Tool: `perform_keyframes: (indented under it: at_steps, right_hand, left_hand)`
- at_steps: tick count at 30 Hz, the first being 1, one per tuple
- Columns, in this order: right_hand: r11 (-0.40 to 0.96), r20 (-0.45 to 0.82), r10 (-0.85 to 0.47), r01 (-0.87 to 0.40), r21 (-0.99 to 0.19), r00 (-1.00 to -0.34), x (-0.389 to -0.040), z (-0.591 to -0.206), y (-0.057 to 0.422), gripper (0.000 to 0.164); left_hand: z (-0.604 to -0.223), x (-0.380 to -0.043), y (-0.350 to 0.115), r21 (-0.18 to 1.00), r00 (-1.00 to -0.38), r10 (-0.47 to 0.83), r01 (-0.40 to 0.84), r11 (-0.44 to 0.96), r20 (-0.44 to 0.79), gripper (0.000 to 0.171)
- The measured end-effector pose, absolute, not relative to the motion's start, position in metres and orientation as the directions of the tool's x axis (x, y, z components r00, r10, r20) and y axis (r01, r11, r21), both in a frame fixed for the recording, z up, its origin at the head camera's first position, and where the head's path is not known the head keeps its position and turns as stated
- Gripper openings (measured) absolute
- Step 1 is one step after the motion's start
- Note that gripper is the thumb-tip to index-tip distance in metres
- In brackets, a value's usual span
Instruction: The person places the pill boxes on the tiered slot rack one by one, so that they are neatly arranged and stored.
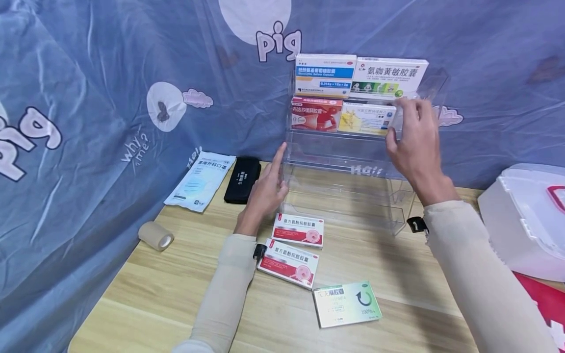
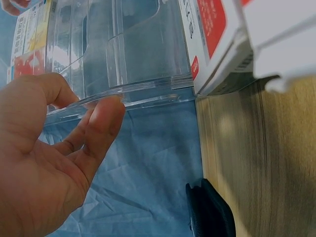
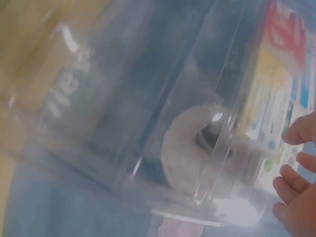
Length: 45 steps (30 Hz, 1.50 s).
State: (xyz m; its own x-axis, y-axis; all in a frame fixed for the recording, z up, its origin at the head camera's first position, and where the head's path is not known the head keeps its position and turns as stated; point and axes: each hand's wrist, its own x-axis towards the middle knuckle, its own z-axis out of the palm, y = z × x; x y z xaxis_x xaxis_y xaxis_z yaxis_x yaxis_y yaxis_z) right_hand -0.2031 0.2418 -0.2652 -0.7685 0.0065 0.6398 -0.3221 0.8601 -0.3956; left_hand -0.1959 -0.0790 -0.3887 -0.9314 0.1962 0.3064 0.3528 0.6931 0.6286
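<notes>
At the left of the bench, I noted a tan roll, mask packet and black case. The left hand touched the clear rack at its left edge, grip spread, index straight. Before the rack lay two red-and-white boxes and a green box. The second tier held a red box, then a yellow-and-white box. Beside the latter's right end, the right hand had its fingers parted and bent; contact unclear. Far right: white tub.
</notes>
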Motion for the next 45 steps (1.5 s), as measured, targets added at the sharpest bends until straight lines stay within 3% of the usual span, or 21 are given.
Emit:
perform_keyframes:
  at_steps: [5, 11, 18, 22, 29, 45]
  right_hand:
    - [0.843, 0.659, -0.027, -0.372, -0.389, -0.751, -0.186, -0.276, 0.227, 0.045]
    - [0.83, 0.619, -0.15, -0.438, -0.344, -0.771, -0.168, -0.3, 0.2, 0.034]
    - [0.801, 0.584, -0.31, -0.537, -0.265, -0.751, -0.146, -0.332, 0.169, 0.024]
    - [0.749, 0.512, -0.43, -0.61, -0.259, -0.744, -0.134, -0.347, 0.158, 0.02]
    - [0.671, 0.274, -0.604, -0.663, -0.332, -0.748, -0.118, -0.374, 0.149, 0.023]
    - [0.713, -0.025, -0.621, -0.551, -0.434, -0.783, -0.11, -0.391, 0.154, 0.038]
  left_hand:
    - [-0.39, -0.195, -0.078, 0.632, -0.934, 0.2, 0.349, 0.692, 0.297, 0.11]
    - [-0.388, -0.195, -0.079, 0.625, -0.932, 0.194, 0.35, 0.698, 0.306, 0.111]
    - [-0.389, -0.197, -0.079, 0.624, -0.928, 0.206, 0.363, 0.692, 0.312, 0.111]
    - [-0.388, -0.197, -0.079, 0.625, -0.93, 0.2, 0.357, 0.694, 0.309, 0.113]
    - [-0.389, -0.197, -0.08, 0.621, -0.933, 0.196, 0.348, 0.702, 0.302, 0.113]
    - [-0.388, -0.196, -0.078, 0.642, -0.947, 0.184, 0.314, 0.699, 0.263, 0.114]
